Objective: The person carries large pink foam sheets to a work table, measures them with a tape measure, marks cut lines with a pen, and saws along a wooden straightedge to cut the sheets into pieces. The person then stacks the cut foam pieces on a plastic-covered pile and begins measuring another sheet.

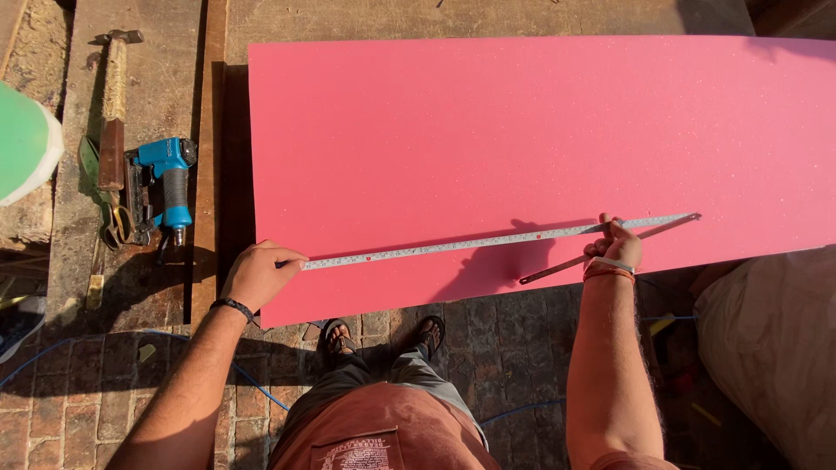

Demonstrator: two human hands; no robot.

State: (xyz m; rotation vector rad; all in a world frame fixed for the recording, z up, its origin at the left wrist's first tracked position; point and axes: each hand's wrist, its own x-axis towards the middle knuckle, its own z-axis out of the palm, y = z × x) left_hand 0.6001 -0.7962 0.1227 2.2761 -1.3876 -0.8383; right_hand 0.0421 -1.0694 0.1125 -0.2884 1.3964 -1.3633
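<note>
Fingers (280, 258) of your left hand (258, 275) curl tight over the near end of the tape measure (488, 242), pinning it at the left edge of the pink sheet (522, 139). Your right hand (615, 245) closes its fingers (610, 228) on the tape farther along, near the sheet's front edge, and seems to hold a thin stick or pencil there too; you cannot tell from here whether its tip touches the surface.

As it stands, your tape is already drawn out and lies flat across the sheet, slightly slanted, its far end running past your right hand. No mark or cut line shows on the pink surface, so by the look of it the measuring is set up and any marking is not yet done.

Around you: the sheet rests on a worn wooden counter (157, 87) and overhangs it toward your sandalled feet (383, 335) on the brick floor (78, 400). To the left, well apart from the sheet, lie a hammer (113, 96) and a blue nail gun (170, 178), side by side. A blue cord (252, 383) trails over the floor near your feet and could catch a step. A pale sack (766, 348) sits close by your right arm, crowding that side.
</note>
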